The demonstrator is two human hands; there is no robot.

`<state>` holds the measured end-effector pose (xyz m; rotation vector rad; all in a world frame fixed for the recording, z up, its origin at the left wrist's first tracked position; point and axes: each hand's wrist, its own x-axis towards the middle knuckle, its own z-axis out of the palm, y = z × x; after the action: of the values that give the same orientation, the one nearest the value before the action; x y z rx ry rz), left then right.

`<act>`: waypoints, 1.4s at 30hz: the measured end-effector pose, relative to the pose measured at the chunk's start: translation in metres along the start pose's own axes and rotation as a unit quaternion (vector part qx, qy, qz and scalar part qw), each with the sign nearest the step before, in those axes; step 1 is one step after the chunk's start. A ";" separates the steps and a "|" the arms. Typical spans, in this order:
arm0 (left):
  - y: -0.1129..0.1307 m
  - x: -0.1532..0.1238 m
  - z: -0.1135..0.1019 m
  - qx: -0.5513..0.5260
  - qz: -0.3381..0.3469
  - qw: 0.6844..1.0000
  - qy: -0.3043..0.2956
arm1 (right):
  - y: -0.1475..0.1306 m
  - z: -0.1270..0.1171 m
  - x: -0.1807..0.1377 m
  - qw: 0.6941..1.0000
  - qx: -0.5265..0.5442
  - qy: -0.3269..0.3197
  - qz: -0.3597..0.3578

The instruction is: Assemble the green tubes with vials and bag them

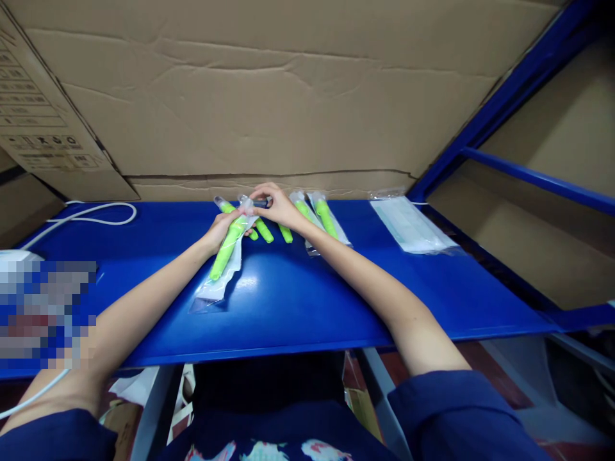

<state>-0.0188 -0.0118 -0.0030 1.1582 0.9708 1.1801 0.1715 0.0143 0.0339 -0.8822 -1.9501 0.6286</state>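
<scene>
My left hand (221,232) is closed round the upper part of a clear plastic bag (204,301). In the bag lies a lime-green, pen-like stick (225,253) over a white sheet, slanting down to the left. At the bag's upper end, the fingers of my right hand (273,200) pinch the clear plastic. Behind my hands lie several similar lime-green sticks (263,230) with clear tops, partly hidden by my fingers. Right of them, two more green sticks (327,218) rest on white sheets in clear bags, partly covered by my right forearm.
A flat packet of white sheets (410,224) in clear plastic lies on the blue tabletop (298,301) at the right. A white cable (115,214) loops at the left. Cardboard (288,96) stands behind, and a blue metal frame (528,173) borders the right side.
</scene>
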 end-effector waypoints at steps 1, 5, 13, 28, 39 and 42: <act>0.000 0.000 -0.001 0.001 0.000 1.000 -0.005 | -0.001 0.001 0.000 1.000 0.005 -0.002 0.005; 0.001 -0.001 -0.004 -0.001 -0.007 1.000 -0.007 | -0.003 0.007 -0.002 0.999 0.016 -0.035 0.020; 0.006 -0.003 -0.002 -0.004 -0.028 0.999 0.020 | -0.018 0.008 0.000 0.984 0.090 -0.079 0.136; 0.022 0.018 0.058 0.120 0.254 0.956 0.089 | -0.026 -0.037 0.003 0.927 0.278 -0.092 0.234; 0.006 0.065 0.070 0.063 0.236 0.967 0.079 | 0.013 -0.063 0.006 0.921 0.283 0.035 0.265; 0.010 0.064 0.061 0.077 0.221 0.972 0.035 | 0.020 -0.061 0.005 0.924 0.285 0.037 0.254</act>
<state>0.0484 0.0422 0.0180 1.5180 0.8932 1.5271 0.2300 0.0363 0.0519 -1.0075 -1.3375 1.3601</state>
